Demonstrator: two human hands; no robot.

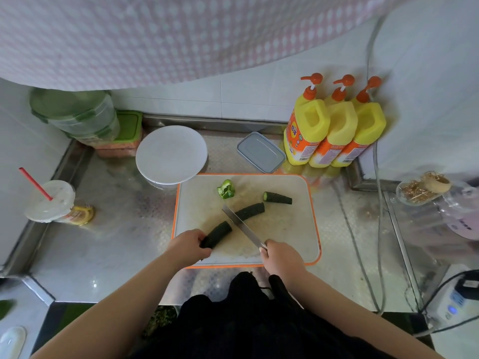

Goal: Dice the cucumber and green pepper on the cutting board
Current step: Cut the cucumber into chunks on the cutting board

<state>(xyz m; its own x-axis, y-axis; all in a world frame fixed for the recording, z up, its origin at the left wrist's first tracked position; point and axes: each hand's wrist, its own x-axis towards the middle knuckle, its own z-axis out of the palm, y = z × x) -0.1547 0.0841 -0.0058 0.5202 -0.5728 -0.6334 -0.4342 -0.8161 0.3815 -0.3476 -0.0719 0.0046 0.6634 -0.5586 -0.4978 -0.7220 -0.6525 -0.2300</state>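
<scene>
Your left hand (190, 244) curls around the near cucumber piece (217, 234) on the cutting board (298, 229). Your right hand (278, 257) grips the knife (242, 226), blade angled between two pieces. The green pepper (226, 189) sits at the board's far edge.

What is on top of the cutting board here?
On the cutting board: three cucumber pieces, a green pepper piece and the knife. The left hand covers one cucumber end; any dice underneath cannot be seen.
</scene>
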